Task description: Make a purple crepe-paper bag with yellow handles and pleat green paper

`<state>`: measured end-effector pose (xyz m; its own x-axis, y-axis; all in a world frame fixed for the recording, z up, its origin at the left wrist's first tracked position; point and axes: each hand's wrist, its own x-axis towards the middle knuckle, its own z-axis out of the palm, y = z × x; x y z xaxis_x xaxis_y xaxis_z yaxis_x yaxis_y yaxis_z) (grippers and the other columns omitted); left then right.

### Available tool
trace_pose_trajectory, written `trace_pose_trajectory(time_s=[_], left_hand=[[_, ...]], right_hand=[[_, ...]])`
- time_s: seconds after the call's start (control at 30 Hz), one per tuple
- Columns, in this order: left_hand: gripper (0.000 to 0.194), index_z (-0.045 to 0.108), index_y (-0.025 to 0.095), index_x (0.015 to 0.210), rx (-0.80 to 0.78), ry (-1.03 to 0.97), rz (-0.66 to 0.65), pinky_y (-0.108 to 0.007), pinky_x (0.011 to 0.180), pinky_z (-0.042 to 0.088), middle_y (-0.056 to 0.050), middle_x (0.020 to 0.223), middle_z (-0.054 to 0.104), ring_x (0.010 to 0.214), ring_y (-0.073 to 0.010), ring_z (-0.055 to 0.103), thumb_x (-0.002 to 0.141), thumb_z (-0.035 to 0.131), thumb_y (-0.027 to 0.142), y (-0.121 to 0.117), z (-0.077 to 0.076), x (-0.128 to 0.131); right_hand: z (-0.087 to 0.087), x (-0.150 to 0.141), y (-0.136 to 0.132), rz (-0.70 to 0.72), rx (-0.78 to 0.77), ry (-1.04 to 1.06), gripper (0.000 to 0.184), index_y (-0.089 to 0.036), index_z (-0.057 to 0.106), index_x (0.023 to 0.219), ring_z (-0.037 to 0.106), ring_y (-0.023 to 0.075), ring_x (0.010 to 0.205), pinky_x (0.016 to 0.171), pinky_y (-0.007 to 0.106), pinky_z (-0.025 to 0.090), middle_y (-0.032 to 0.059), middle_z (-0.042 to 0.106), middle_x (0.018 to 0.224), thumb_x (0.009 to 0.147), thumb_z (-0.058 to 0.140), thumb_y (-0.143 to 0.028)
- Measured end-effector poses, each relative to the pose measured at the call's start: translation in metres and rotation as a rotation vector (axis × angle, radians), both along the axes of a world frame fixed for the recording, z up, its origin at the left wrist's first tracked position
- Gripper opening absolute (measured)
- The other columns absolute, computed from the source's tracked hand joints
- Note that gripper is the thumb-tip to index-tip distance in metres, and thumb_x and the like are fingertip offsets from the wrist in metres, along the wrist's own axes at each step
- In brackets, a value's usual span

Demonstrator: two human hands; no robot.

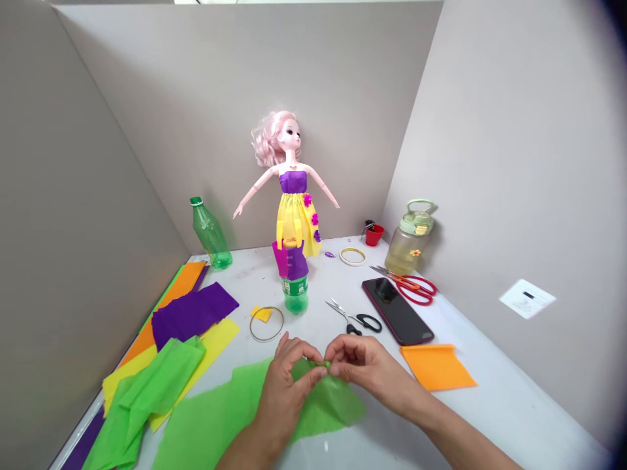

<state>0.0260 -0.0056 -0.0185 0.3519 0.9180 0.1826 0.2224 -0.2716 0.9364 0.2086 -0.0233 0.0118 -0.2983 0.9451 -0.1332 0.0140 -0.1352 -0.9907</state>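
A long sheet of thin green fabric or crepe paper [206, 411] lies across the front of the table, its right end raised and gathered at the top edge. My left hand [291, 382] pinches that edge between thumb and fingers. Close against it, my right hand [360, 365] pinches the same edge, thumb and forefinger together. Beyond my hands stands a doll [294, 189] with pink hair, a purple top and a yellow skirt, set on a green bottle base [296, 300]. Small black-handled scissors [353, 318] lie just past my right hand.
Folded purple [196, 313], yellow and green sheets pile up at the left. A green bottle [210, 232] leans behind. A bangle [267, 324] lies before the doll. At right are a phone [398, 311], red-handled scissors [416, 288], a drinking bottle [409, 241] and an orange piece [437, 367].
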Motion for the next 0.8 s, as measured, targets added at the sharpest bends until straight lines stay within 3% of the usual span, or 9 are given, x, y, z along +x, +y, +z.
trace_pose_trajectory(time_s=[0.3, 0.53, 0.8], left_hand=[[0.015, 0.059, 0.023, 0.076, 0.045, 0.059, -0.037, -0.050, 0.119, 0.006, 0.003, 0.080, 0.060, 0.084, -0.0181, 0.060, 0.082, 0.066, 0.035, 0.0021, 0.0037, -0.0022], [0.020, 0.060, 0.024, 0.079, 0.027, 0.149, -0.096, -0.049, 0.120, 0.007, 0.002, 0.079, 0.060, 0.086, -0.0187, 0.061, 0.087, 0.059, 0.042, 0.0027, 0.0097, -0.0058], [0.022, 0.055, 0.023, 0.078, 0.044, 0.160, -0.100, -0.047, 0.120, 0.011, 0.004, 0.076, 0.055, 0.081, -0.0159, 0.059, 0.091, 0.054, 0.040, 0.0004, 0.0083, -0.0021]], right_hand=[[-0.0030, 0.0054, -0.0011, 0.045, 0.027, -0.086, 0.013, -0.015, 0.064, 0.079, 0.040, 0.0103, 0.061, 0.057, 0.024, 0.029, -0.0040, 0.050, 0.065, 0.080, 0.068, -0.027], [0.0027, 0.0046, -0.0011, -0.002, 0.108, -0.172, 0.011, -0.016, 0.066, 0.078, 0.052, 0.0147, 0.072, 0.068, 0.026, 0.038, 0.0002, 0.061, 0.074, 0.080, 0.066, -0.027], [0.0033, -0.0014, -0.0024, -0.037, 0.095, -0.214, 0.014, -0.017, 0.064, 0.075, 0.052, 0.0149, 0.069, 0.067, 0.027, 0.039, -0.0004, 0.060, 0.070, 0.080, 0.067, -0.029]])
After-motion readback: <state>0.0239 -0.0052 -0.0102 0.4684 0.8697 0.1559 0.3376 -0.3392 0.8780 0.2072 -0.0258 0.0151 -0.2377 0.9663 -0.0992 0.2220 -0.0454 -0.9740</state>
